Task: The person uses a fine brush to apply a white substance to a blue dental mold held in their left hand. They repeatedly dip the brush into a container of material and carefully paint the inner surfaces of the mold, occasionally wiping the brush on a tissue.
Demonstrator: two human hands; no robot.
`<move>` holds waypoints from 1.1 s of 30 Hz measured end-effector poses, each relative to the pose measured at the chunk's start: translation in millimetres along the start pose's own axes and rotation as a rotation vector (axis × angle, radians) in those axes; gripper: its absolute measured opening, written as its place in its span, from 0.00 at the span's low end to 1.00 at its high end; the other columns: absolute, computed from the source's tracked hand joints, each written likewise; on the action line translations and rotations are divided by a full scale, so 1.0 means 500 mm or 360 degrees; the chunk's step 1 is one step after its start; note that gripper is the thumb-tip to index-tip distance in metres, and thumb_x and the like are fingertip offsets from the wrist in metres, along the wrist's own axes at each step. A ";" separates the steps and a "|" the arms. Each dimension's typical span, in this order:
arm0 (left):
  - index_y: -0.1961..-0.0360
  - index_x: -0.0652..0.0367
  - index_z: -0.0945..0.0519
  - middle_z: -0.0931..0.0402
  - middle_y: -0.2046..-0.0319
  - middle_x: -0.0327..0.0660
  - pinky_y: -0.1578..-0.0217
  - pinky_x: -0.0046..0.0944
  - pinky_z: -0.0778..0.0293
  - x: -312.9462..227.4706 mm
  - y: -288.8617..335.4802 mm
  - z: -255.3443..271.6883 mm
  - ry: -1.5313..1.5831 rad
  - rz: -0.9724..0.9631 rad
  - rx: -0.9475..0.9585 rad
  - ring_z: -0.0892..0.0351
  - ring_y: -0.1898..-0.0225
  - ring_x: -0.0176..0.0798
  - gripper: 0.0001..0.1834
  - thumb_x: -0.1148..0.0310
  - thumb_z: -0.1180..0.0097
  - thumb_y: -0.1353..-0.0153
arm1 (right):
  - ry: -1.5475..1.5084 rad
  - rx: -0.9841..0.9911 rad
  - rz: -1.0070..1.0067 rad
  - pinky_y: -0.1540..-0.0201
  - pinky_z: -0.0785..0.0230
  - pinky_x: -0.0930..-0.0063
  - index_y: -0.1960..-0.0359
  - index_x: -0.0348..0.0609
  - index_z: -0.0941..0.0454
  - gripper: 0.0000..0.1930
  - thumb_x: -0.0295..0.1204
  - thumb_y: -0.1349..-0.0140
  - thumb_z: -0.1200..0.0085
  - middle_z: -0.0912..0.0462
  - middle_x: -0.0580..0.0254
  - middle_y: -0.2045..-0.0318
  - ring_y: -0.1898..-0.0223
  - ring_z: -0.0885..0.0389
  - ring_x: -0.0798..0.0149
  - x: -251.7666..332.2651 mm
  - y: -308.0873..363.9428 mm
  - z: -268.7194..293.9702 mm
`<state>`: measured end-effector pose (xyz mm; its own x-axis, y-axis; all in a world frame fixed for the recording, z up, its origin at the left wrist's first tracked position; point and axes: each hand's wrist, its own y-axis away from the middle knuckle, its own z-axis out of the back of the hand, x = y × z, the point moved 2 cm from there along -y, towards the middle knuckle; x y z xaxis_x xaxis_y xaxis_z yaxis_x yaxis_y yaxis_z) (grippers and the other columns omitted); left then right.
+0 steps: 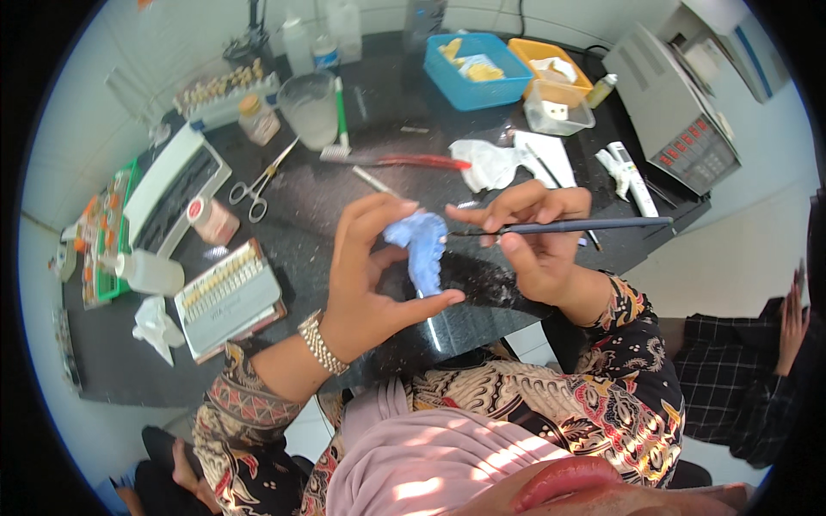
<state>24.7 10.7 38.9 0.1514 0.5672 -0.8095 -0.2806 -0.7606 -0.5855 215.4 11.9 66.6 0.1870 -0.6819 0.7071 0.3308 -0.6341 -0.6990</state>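
Above the near part of the dark bench, a blue curved dental cast (pixel 422 249) is gripped at its edges between the thumb and fingers of my left hand (pixel 357 275). My right hand (pixel 546 245) pinches a slim dark-handled brush (pixel 594 225) like a pen. The brush's handle points right, and its fine tip reaches the cast's right side; whether it touches I cannot tell. Behind my hands lie a red-handled brush (pixel 404 161) and a white paper towel (pixel 488 165). A thin white stick (pixel 372 180) lies just beyond my left fingers.
Left are a shade guide (pixel 225 297), scissor-handled forceps (pixel 258 191), a pink-filled jar (pixel 212 221) and a white squeeze bottle (pixel 151 273). A cup (pixel 311 112) and a blue basket (pixel 477 82) stand at the back. Right is a grey machine (pixel 671 112); another person's hand (pixel 792 322) shows beyond.
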 end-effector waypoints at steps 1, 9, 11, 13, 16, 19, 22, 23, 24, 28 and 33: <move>0.45 0.55 0.38 0.45 0.48 0.44 0.55 0.38 0.22 -0.001 -0.001 -0.002 0.0002 -0.0007 0.0004 0.36 0.46 0.40 0.45 0.71 0.24 0.66 | 0.0003 0.0000 0.0001 0.45 0.37 0.36 0.59 0.51 0.51 0.15 0.17 0.38 0.60 0.32 0.51 0.62 0.68 0.29 0.69 0.003 -0.001 0.001; 0.43 0.57 0.42 0.45 0.47 0.43 0.52 0.40 0.23 0.001 0.004 -0.002 0.0053 0.0081 0.0009 0.34 0.46 0.40 0.47 0.73 0.25 0.65 | -0.0220 -0.0055 0.0084 0.42 0.33 0.59 0.60 0.46 0.50 0.16 0.13 0.41 0.58 0.35 0.54 0.60 0.57 0.30 0.68 -0.027 0.004 0.000; 0.43 0.57 0.42 0.44 0.47 0.43 0.52 0.41 0.23 0.005 0.005 -0.002 0.0081 0.0087 0.0020 0.34 0.47 0.40 0.47 0.74 0.26 0.64 | -0.0253 -0.0053 0.0098 0.43 0.33 0.60 0.60 0.47 0.50 0.17 0.13 0.41 0.58 0.35 0.54 0.60 0.57 0.30 0.68 -0.031 0.004 0.003; 0.41 0.56 0.44 0.43 0.47 0.42 0.51 0.41 0.26 0.003 0.006 -0.001 0.0054 0.0109 0.0013 0.33 0.47 0.40 0.49 0.74 0.26 0.63 | -0.0214 -0.0047 0.0082 0.42 0.35 0.51 0.59 0.49 0.50 0.17 0.14 0.40 0.59 0.34 0.54 0.61 0.61 0.30 0.71 -0.029 0.001 0.002; 0.41 0.55 0.44 0.43 0.47 0.42 0.51 0.41 0.26 0.006 0.008 -0.002 0.0070 0.0145 -0.0002 0.34 0.47 0.40 0.48 0.74 0.27 0.62 | -0.0222 -0.0069 0.0086 0.43 0.34 0.53 0.59 0.48 0.49 0.17 0.14 0.40 0.58 0.34 0.54 0.61 0.60 0.30 0.70 -0.030 0.003 -0.001; 0.43 0.55 0.44 0.44 0.47 0.42 0.50 0.42 0.25 0.004 0.005 -0.005 0.0110 0.0190 -0.0007 0.35 0.46 0.40 0.47 0.76 0.27 0.63 | -0.0207 -0.0098 0.0115 0.48 0.32 0.66 0.60 0.46 0.49 0.16 0.15 0.41 0.57 0.34 0.56 0.61 0.57 0.30 0.68 -0.036 0.007 0.002; 0.42 0.55 0.44 0.44 0.47 0.41 0.49 0.42 0.27 0.001 0.007 -0.002 0.0104 0.0233 -0.0008 0.37 0.46 0.40 0.47 0.77 0.28 0.62 | -0.0214 -0.0093 0.0099 0.52 0.32 0.69 0.60 0.47 0.49 0.15 0.16 0.41 0.56 0.33 0.56 0.61 0.57 0.30 0.68 -0.040 0.010 0.001; 0.42 0.55 0.44 0.44 0.46 0.41 0.48 0.43 0.27 0.001 0.007 -0.003 0.0120 0.0248 -0.0009 0.37 0.45 0.40 0.47 0.77 0.29 0.62 | -0.0186 -0.0072 0.0072 0.49 0.33 0.64 0.60 0.47 0.49 0.16 0.15 0.41 0.57 0.34 0.56 0.61 0.58 0.30 0.68 -0.039 0.009 0.002; 0.42 0.55 0.45 0.44 0.46 0.41 0.47 0.43 0.28 0.001 0.007 -0.004 0.0136 0.0263 -0.0008 0.37 0.45 0.40 0.47 0.77 0.29 0.62 | -0.0157 -0.0052 0.0045 0.46 0.33 0.59 0.60 0.48 0.49 0.16 0.15 0.40 0.58 0.34 0.55 0.60 0.59 0.30 0.69 -0.037 0.009 0.003; 0.41 0.54 0.45 0.43 0.46 0.41 0.46 0.42 0.31 0.000 0.006 -0.005 0.0202 0.0326 -0.0039 0.37 0.45 0.40 0.47 0.79 0.30 0.62 | -0.0079 -0.0053 0.0003 0.43 0.33 0.54 0.60 0.48 0.49 0.16 0.13 0.41 0.59 0.35 0.55 0.60 0.58 0.30 0.68 -0.035 0.008 0.002; 0.41 0.53 0.44 0.41 0.47 0.41 0.50 0.38 0.31 0.001 0.001 -0.007 0.0169 0.0346 -0.0093 0.36 0.47 0.39 0.47 0.74 0.28 0.61 | 0.0068 -0.0087 0.0096 0.53 0.33 0.68 0.62 0.46 0.47 0.14 0.18 0.40 0.55 0.33 0.57 0.62 0.58 0.30 0.66 -0.023 0.002 0.006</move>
<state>27.9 9.6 38.2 0.1931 0.3542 -0.9150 -0.2624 -0.8800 -0.3960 216.2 20.4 57.9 0.1651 -0.7338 0.6590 0.2691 -0.6093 -0.7459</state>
